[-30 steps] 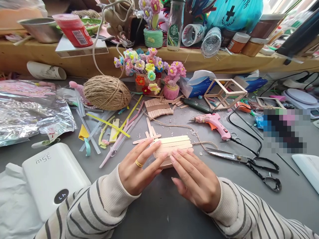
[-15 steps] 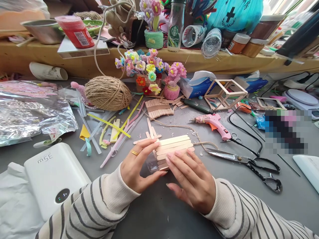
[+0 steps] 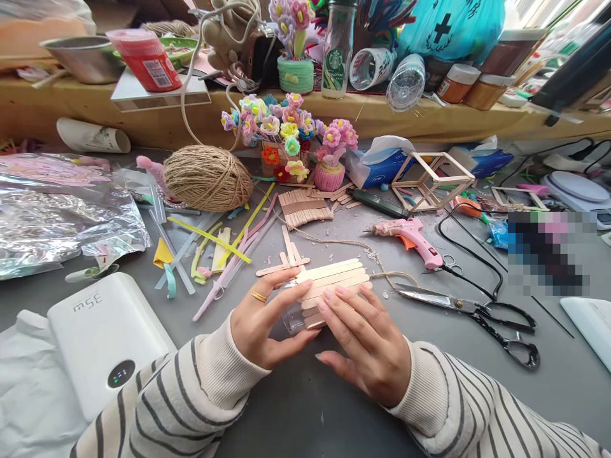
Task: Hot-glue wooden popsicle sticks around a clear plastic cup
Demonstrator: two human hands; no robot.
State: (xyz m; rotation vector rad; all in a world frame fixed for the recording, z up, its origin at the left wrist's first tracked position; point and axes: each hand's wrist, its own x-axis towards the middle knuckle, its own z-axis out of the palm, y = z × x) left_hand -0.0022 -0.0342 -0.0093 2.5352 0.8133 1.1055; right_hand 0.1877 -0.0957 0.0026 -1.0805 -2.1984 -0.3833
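A clear plastic container [image 3: 292, 318] lies on its side, its visible curved wall covered with a row of wooden craft sticks [image 3: 334, 275]. My left hand [image 3: 267, 318] is closed around its left end, with fingers on top and the thumb underneath. On the sticks' near side rest the outstretched fingers of my right hand [image 3: 365, 337], whose thumb stands apart below. Twine [image 3: 396, 275] emerges behind the container's right end. Several loose craft sticks [image 3: 289, 251] lie just beyond my left fingers. The container's underside and far end are hidden.
To the right lie black-handled scissors [image 3: 458, 304] and a pink glue gun [image 3: 415, 240] with its cord. Beyond are bundled craft sticks [image 3: 305, 208], a twine ball [image 3: 207, 178] and a stick frame [image 3: 432, 181]. A white power bank [image 3: 105, 337] sits left.
My left fingers have shifted slightly along the sticks, with the index fingertip now further onto them. My right fingertips have slid a little to the right. The container stays almost in place.
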